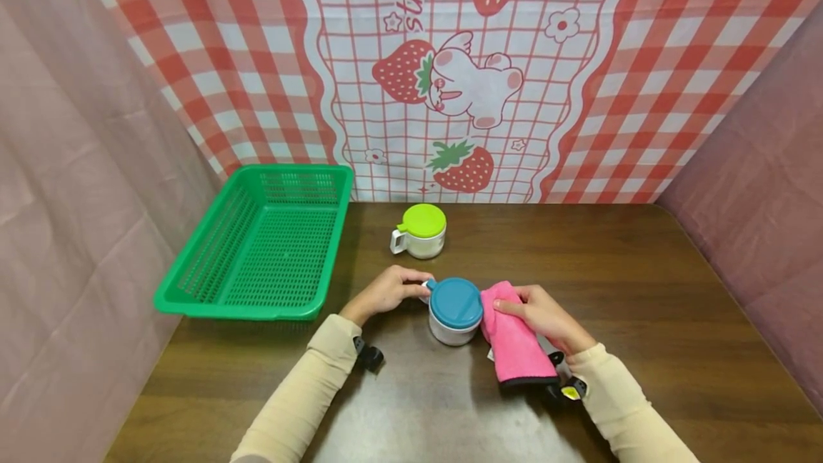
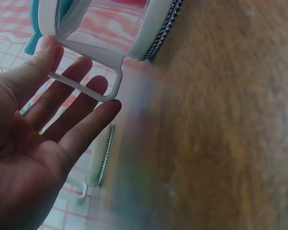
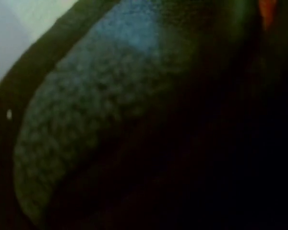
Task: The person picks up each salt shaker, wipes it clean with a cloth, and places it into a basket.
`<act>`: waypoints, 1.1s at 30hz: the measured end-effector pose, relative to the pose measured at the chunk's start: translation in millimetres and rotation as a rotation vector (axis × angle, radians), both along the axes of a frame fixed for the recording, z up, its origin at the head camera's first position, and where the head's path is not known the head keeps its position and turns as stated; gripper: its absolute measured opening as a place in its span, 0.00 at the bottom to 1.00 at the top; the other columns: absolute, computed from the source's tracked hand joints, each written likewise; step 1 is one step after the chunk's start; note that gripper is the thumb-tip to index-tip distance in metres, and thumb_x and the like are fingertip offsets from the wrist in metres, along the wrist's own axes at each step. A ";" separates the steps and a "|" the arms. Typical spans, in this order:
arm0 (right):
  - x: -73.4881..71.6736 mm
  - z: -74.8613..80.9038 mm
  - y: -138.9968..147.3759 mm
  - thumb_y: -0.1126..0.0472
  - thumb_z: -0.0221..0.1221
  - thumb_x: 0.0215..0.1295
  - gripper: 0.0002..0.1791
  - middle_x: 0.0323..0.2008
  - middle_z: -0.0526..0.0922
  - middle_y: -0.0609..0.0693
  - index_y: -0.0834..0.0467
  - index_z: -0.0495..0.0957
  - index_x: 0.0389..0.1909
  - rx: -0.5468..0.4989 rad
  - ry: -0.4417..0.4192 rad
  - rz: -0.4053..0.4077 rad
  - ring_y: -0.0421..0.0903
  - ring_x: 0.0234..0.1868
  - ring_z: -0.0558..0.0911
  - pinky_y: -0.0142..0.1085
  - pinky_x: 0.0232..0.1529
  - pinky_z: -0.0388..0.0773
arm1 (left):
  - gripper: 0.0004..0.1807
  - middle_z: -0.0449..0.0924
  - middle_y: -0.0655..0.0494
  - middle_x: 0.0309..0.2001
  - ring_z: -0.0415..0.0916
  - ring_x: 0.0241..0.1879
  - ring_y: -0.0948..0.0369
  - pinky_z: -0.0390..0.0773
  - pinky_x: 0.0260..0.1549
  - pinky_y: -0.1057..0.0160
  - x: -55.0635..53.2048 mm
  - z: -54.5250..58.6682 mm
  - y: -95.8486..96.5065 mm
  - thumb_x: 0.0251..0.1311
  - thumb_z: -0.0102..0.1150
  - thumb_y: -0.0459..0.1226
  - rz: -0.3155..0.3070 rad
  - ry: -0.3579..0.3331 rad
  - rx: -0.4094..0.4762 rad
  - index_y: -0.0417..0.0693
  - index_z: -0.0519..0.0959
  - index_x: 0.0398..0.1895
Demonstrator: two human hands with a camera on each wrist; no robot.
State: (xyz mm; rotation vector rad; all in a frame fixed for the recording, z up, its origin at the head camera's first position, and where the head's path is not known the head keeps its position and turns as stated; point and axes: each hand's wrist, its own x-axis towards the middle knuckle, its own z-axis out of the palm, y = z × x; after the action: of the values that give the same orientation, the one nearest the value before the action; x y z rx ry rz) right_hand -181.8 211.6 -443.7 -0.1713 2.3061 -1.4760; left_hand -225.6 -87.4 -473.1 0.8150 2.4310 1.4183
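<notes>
A seasoning jar with a blue lid [image 1: 455,303] and a handle [image 2: 102,96] stands in front of me on the table. My left hand [image 1: 386,293] pinches that handle between thumb and fingers, as the left wrist view shows close up. On the jar's other side, my right hand [image 1: 546,316] grips a folded pink cloth [image 1: 517,349] with a dark hem. The cloth's upper end touches the jar's right side. Dark fabric [image 3: 86,120] fills most of the right wrist view, hiding the right fingers there.
Behind the blue-lidded jar stands a similar jar with a lime-green lid [image 1: 424,222], its handle to the left. A green plastic basket [image 1: 341,249] sits at the back left. A checked strawberry-print curtain [image 1: 270,77] hangs along the back of the wooden table [image 1: 643,291].
</notes>
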 end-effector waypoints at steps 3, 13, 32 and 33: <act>-4.3 1.4 -0.3 0.57 0.59 0.66 0.16 0.18 0.75 0.43 0.70 0.79 0.37 0.019 0.004 0.009 0.36 0.18 0.75 0.29 0.22 0.72 | 0.13 0.86 0.47 0.45 0.75 0.41 0.69 0.75 0.46 0.73 -0.1 0.8 0.1 0.62 0.62 0.35 -0.009 -0.004 -0.002 0.40 0.84 0.47; -18.1 6.9 -4.4 0.55 0.61 0.65 0.17 0.18 0.75 0.44 0.68 0.80 0.43 0.028 0.035 0.071 0.38 0.18 0.74 0.30 0.22 0.71 | 0.13 0.85 0.46 0.45 0.74 0.42 0.71 0.74 0.47 0.74 -0.4 0.5 0.1 0.62 0.62 0.35 -0.029 -0.039 -0.010 0.39 0.84 0.48; -33.0 15.7 -10.5 0.54 0.62 0.65 0.19 0.21 0.78 0.46 0.65 0.80 0.48 0.064 0.017 0.096 0.41 0.19 0.77 0.33 0.23 0.76 | 0.12 0.84 0.39 0.42 0.76 0.37 0.71 0.77 0.42 0.72 -1.8 -4.1 2.0 0.61 0.61 0.31 -0.021 -0.079 0.119 0.34 0.81 0.47; -33.9 15.5 -10.6 0.54 0.62 0.65 0.19 0.21 0.78 0.46 0.65 0.80 0.48 0.062 0.018 0.098 0.41 0.19 0.78 0.33 0.23 0.76 | 0.12 0.84 0.39 0.42 0.76 0.37 0.71 0.77 0.42 0.72 -1.5 -4.1 2.3 0.61 0.61 0.31 -0.018 -0.081 0.129 0.33 0.81 0.47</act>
State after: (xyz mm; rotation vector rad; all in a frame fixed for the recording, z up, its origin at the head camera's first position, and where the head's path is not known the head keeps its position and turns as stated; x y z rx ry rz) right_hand -215.7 201.0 -428.2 -0.2774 2.3196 -1.3581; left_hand -227.1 -85.2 -477.3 0.7883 2.2865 1.5825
